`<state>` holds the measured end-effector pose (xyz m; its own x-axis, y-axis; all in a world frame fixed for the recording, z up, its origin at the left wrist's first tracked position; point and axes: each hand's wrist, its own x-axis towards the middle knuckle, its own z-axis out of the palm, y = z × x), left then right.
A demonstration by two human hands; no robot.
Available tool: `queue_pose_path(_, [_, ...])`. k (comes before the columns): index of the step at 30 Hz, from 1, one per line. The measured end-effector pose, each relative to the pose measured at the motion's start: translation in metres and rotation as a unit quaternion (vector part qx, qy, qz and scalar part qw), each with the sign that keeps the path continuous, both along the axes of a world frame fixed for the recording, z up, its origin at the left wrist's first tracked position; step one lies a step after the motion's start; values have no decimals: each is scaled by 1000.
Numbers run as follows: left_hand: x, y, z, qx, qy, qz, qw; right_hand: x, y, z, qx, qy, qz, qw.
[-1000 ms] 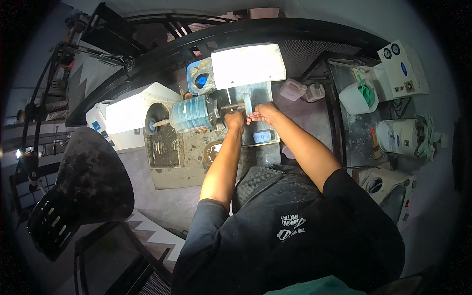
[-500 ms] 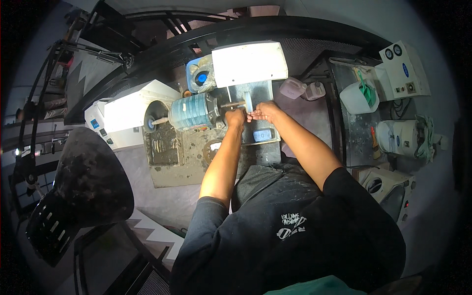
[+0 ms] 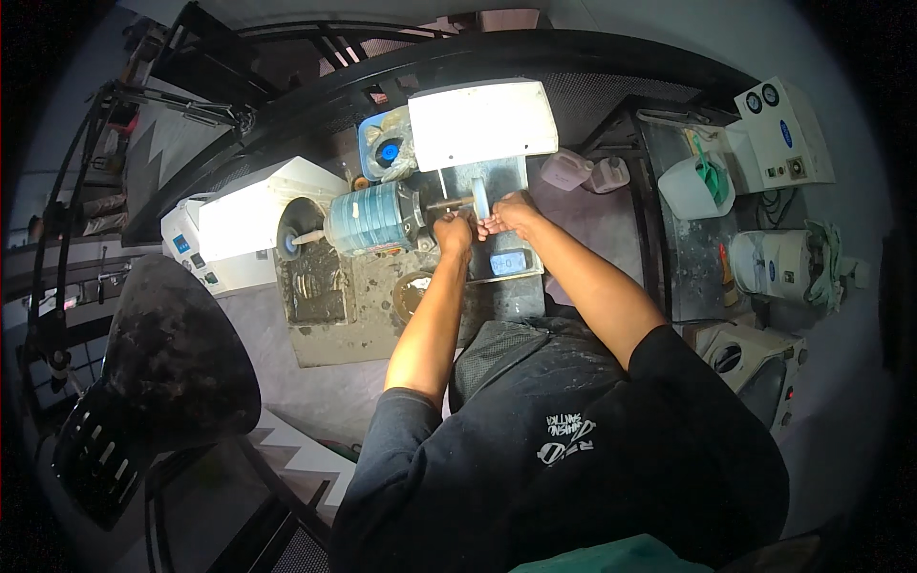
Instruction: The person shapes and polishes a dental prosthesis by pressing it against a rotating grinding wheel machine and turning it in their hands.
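Note:
A lathe motor (image 3: 368,220) covered in blue bands carries a shaft (image 3: 449,203) with a pale wheel (image 3: 479,198) at its right end. My left hand (image 3: 452,231) is closed just below the shaft, at the wheel's left. My right hand (image 3: 505,218) has its fingers bent and together at the wheel's lower right, its fingertips close to my left hand's. Whatever either hand holds is too small to make out. Below them a light blue block (image 3: 508,263) sits in a metal tray (image 3: 526,174) under a raised white hood (image 3: 480,124).
A second wheel (image 3: 290,244) above a muddy basin (image 3: 320,286) is at left, with a black lamp shade (image 3: 181,344) nearer me. At right stand a white container (image 3: 688,191), white machines (image 3: 783,134) and jugs (image 3: 564,170). A blue tub (image 3: 368,134) sits behind the motor.
Both hands have stayed at the pale wheel, with only small shifts of the fingers and wrists. The rest looks the same apart from a slight camera movement.

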<state>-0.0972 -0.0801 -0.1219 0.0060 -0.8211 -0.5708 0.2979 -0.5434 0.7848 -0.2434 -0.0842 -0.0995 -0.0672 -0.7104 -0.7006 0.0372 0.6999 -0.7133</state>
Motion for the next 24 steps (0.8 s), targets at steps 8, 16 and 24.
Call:
queue_pose_path(8, [-12,28,10,-104,15,16,994,-7,9,-2,-113,50,61,991])
queue_pose_path(16, [-14,33,-7,-185,25,28,982,-9,18,-6,-173,60,82,980])
queue_pose_path(24, [-7,17,-10,-97,29,-1,995,-9,10,-2,-79,-30,14,996])
